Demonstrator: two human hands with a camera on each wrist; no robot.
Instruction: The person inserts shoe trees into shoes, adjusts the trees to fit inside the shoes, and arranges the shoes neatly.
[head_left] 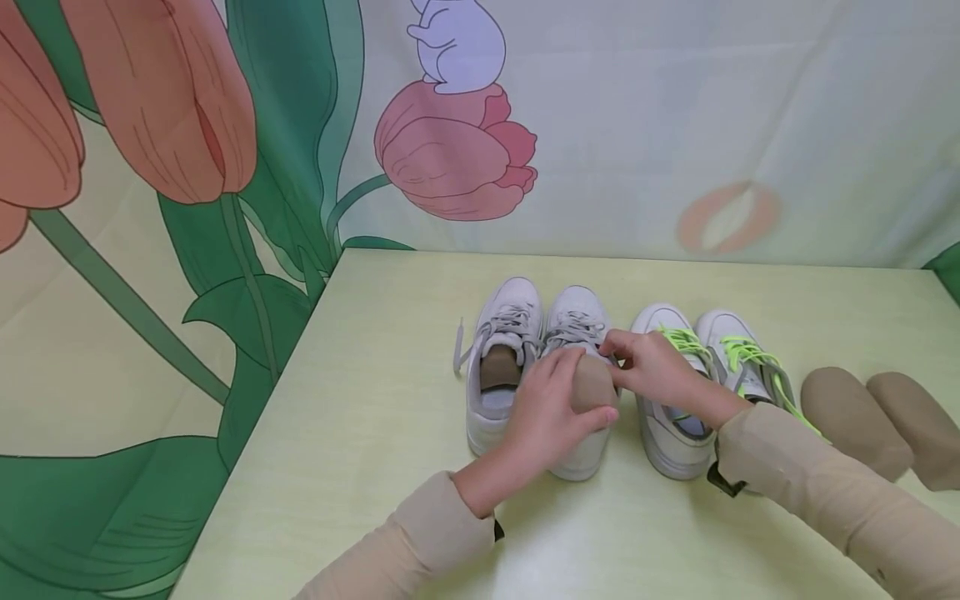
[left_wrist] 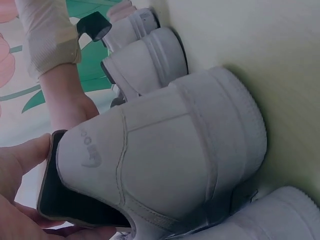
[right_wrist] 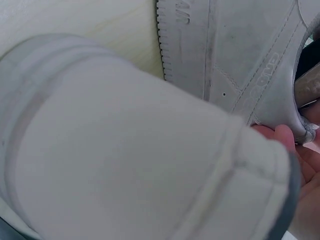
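My left hand (head_left: pixel 546 408) holds a brown shoe insert (head_left: pixel 592 385) between thumb and fingers, in the opening of a white shoe (head_left: pixel 585 460) with grey laces. The left wrist view shows the insert's dark hollow end (left_wrist: pixel 80 205) sticking out above the heel. At that shoe's right side, my right hand (head_left: pixel 660 371) pinches the edge of its opening; in the right wrist view its fingertips (right_wrist: pixel 284 135) lie against the collar. The matching shoe (head_left: pixel 487 429) stands just left, with another brown insert (head_left: pixel 500 367) inside its front.
Two white shoes with neon green laces (head_left: pixel 675 454) stand to the right, partly under my right forearm. Beyond them two brown inserts (head_left: pixel 855 425) lie on the pale table (head_left: pixel 337 467). A printed tulip cloth (head_left: pixel 615 125) hangs behind.
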